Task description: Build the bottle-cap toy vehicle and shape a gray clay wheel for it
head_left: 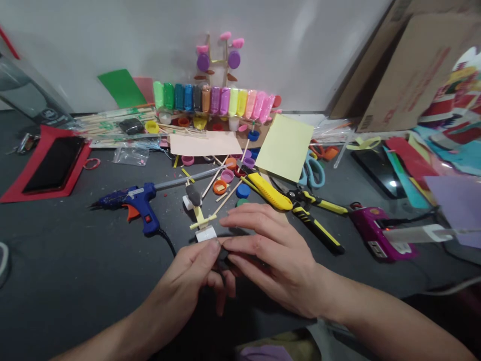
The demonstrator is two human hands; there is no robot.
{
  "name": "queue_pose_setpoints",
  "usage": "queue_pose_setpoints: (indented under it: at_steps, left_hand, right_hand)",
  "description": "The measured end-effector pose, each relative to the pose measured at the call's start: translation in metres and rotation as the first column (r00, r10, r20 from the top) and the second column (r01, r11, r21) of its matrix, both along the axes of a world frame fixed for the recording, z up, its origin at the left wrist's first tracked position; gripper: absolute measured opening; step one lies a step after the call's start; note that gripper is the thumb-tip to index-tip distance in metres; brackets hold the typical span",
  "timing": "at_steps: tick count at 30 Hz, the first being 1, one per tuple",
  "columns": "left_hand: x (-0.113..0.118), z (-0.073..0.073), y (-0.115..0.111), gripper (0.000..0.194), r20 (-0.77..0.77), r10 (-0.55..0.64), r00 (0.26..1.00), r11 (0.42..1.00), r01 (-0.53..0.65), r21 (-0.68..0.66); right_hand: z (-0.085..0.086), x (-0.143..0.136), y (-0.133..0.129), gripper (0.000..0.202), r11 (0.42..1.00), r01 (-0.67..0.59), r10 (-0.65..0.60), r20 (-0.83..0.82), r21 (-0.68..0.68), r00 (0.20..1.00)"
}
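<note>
Our L hand (188, 273) and R hand (280, 250) meet low at mid-view, fingers pinched round a sm. dark lump (223, 252); most of it's hidden, so can't tell its full shape. L thumb presses from the near L side, R fingertips from the R, w/ the upper R fingers stretched out loosely above.

Just beyond the fingers, on the dark counter (93, 286), stands a sm. stick model (199, 215) w/ a pale-yellow crosspiece, white pcs & a dark grey blob on its far end. L of it lies the blue glue gun (146, 208), clear glue stick (186, 177) in its back; farther L, a smartphone (54, 164) on a red sheet (13, 188).

Beyond the R fingers: blue cap (243, 190), yellow utility knife (268, 190), then black-&-yellow pliers (319, 228) out to the R, w/ light-blue scissors (316, 173) behind, near a pale-yellow sheet (285, 148). Farthest back, a row of multicolor clay packs (215, 100) by the wall.
</note>
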State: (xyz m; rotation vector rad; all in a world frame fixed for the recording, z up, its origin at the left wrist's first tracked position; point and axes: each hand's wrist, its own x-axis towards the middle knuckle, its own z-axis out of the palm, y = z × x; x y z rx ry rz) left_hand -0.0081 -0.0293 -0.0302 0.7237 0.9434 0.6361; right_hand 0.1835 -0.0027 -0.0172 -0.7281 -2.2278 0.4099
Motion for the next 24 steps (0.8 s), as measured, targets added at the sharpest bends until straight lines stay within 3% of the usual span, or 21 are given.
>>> queue_pose_setpoints:
  at_steps: [7,15,24]
  left_hand:
    - [0.003,0.010,0.002,0.058,-0.129,-0.044,0.991,0.995,0.055,0.087]
    - [-0.003,0.002,-0.001,0.059,-0.105,-0.058,0.993,0.997,0.063,0.051]
    - [-0.003,-0.012,-0.004,0.077,-0.010,-0.113,0.994,0.991,0.114,0.064]
  right_hand:
    - [0.001,0.000,-0.001,0.012,1.000,0.009,-0.009,0.004,0.018,1.000]
    - [-0.001,0.001,0.002,0.018,0.997,0.014,-0.017,0.036,0.080,0.999]
    - [-0.008,-0.002,0.001,0.008,0.982,0.043,-0.053,0.046,0.185,0.998]
